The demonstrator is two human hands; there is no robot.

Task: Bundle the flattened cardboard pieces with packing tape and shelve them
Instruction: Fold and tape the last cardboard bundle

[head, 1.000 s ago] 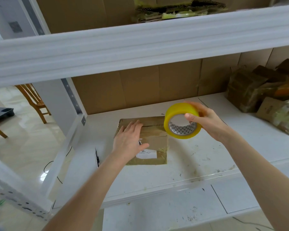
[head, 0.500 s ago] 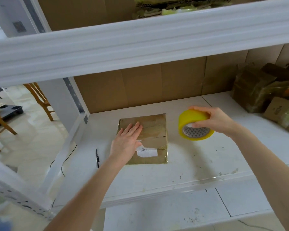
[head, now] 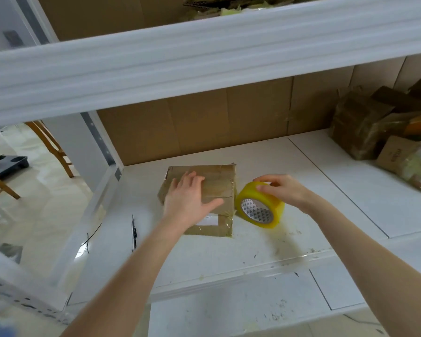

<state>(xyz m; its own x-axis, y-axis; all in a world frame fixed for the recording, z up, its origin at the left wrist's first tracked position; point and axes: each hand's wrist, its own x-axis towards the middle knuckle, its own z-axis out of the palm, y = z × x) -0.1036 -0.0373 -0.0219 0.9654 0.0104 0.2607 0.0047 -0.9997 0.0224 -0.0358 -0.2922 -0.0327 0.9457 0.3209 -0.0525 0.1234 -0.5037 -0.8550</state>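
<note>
Cardboard bundle (head: 214, 183), brown and crossed with clear tape, lay flat on the white shelf (head: 253, 254), a little toward nine o'clock of the view's centre and close to the cardboard backing (head: 204, 125) at its twelve o'clock. Your left hand (head: 187, 199) rested palm down on the bundle's top with fingers straight and thumb spread toward three o'clock, covering its left half; a white label (head: 209, 222) showed near the edge at six o'clock. Your right hand (head: 286, 188) gripped the yellow tape roll (head: 267, 198) from above, fingers curled over its upper rim. That roll stood on edge, tilted, with its patterned core facing you, just beside the bundle at three o'clock; whether the two touched could not be told. A thin dark tool (head: 133, 232) lay on the shelf at eight o'clock of the bundle, apart from it. Several wrapped cardboard packs (head: 360, 127) sat well apart at two o'clock, against the backing. The upper shelf beam (head: 204, 57) crossed the view at twelve o'clock, and a wooden chair (head: 52, 144) stood on the floor at nine o'clock.
</note>
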